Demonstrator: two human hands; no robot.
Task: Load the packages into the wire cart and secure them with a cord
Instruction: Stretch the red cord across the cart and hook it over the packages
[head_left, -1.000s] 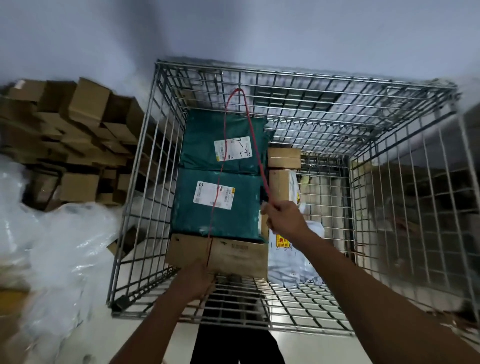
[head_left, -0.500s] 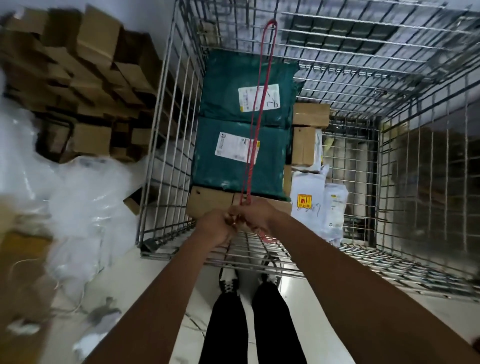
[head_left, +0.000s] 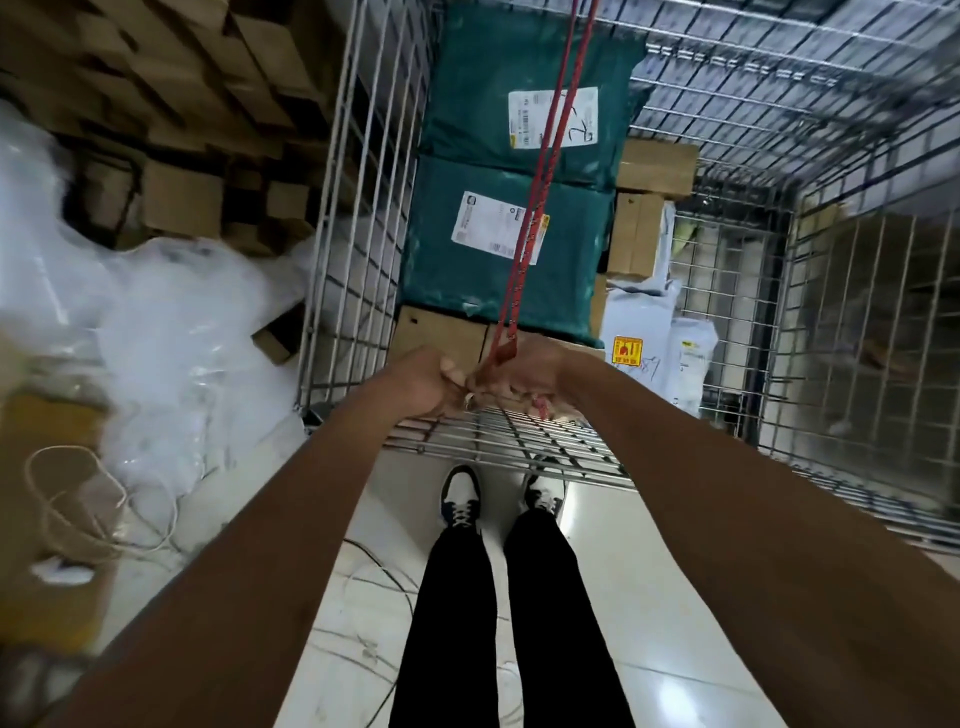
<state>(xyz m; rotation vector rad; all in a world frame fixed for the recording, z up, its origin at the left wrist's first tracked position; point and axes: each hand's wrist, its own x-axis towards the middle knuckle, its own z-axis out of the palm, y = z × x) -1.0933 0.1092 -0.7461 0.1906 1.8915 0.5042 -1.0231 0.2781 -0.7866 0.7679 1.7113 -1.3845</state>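
Head view shows both forearms stretched forward, the left hand (head_left: 423, 379) and right hand (head_left: 535, 371) meeting knuckle to knuckle at the near rim of the wire cart (head_left: 519, 447), each pinched closed on the red cord (head_left: 540, 171). Two taut cord strands run up over two green packages (head_left: 498, 270) stacked inside the cart's left side. Each bears a white shipping label; its print is too small to read. A grey mailer (head_left: 641, 332) beside them carries a yellow sticker.

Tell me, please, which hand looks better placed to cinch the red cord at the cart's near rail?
Probably the right hand: the red cord runs straight down into it, and a loose end hangs below it. The left hand sits beside it, steadying.
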